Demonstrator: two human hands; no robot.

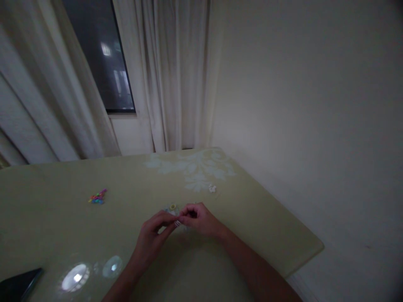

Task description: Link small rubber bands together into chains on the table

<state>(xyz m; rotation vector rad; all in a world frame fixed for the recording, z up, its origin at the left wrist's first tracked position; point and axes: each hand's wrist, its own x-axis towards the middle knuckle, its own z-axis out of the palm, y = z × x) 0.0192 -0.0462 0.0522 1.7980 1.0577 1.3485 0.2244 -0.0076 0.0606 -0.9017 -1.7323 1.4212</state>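
"What is being held?"
"A small white striped piece [177, 223] is pinched between the thumb and fingers of the left hand [149, 237]. The right hand [202, 219] is curled in from the other side, its thumb and finger brought up to the same piece; whether it is gripped there too cannot be told."

"Can anything be counted as done?"
"Nothing can be called finished. The handling is judged to be midway, since both hands are occupied with the one piece. Whether it has been joined to anything is hidden by the fingers."

"And what is left?"
"A heap of coloured pieces [98, 197] is seen on the surface [267, 218], well to the left of the left hand and touched by neither. Some white bits [212, 188] are found beyond the right hand, also untouched. Just past the fingertips, a yellow ring-like thing [173, 206] is seen, partly blurred. How much is left to be handled cannot be measured from these alone."
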